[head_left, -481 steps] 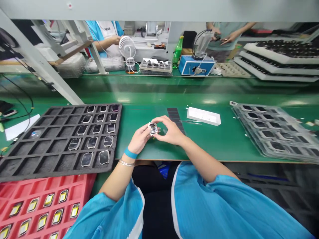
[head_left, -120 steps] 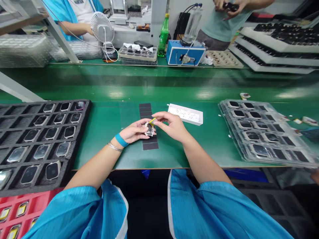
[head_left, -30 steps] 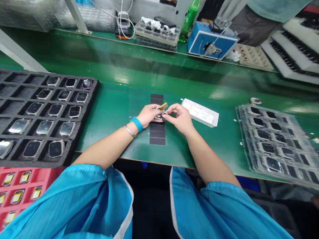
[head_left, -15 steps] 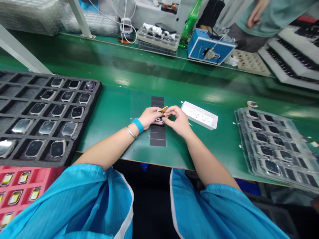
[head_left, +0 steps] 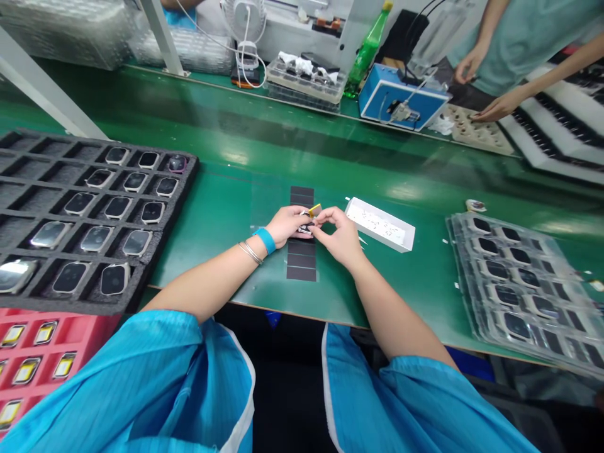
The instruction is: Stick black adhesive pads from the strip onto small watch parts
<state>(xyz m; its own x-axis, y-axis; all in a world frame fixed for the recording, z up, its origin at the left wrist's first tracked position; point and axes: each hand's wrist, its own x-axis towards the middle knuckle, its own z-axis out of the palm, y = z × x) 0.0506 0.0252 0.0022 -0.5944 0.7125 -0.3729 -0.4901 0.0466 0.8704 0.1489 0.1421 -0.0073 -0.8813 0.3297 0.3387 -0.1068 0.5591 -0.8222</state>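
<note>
My left hand point(head_left: 284, 225) is closed around a small open watch case point(head_left: 305, 229), low over the green worktop. A yellow-edged flat piece point(head_left: 314, 211) stands up at the case's far side. My right hand point(head_left: 338, 236) meets it from the right, thumb and forefinger pinched together at the case; whatever is between the fingertips is too small to make out. Under my hands lies a strip of dark rectangles point(head_left: 301, 263). Just right of my right hand stands a white open box point(head_left: 409, 239) with tiny dark bits on its white bottom.
A black foam tray point(head_left: 28, 207) of watches lies left, above a red tray point(head_left: 75, 330) of yellow-and-white parts. Stacked clear trays point(head_left: 465, 277) with watches lie right. Behind are a blue box point(head_left: 377, 104), a green bottle point(head_left: 368, 53) and a co-worker's hands point(head_left: 500, 107).
The view has shifted slightly, so everything sits a little lower and further right. My hands stay together at the watch case. The co-worker's second hand has come into view over the beige tray.
</note>
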